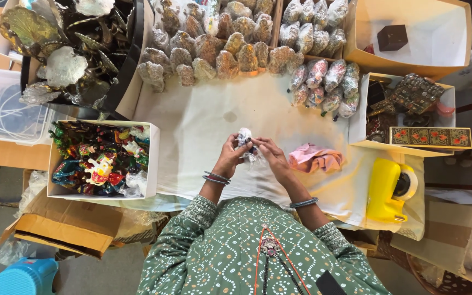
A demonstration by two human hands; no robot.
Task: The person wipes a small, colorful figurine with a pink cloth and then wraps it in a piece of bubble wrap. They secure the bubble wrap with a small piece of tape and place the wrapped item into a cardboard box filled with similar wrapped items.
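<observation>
Figurine (pixel 245 137) in clear wrap, just left of the pink cloth (pixel 317 158), sits clamped between my left hand (pixel 229 157) and right hand (pixel 271 155); I judge wrapping midway, next needing a snug fold.

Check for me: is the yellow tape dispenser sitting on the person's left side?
No, the yellow tape dispenser sits on the person's right, beyond the pink cloth.

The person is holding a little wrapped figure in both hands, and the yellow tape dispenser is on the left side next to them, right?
Not quite. The head view shows the yellow tape dispenser on the person's right. Both hands do hold the little wrapped figure.
</observation>
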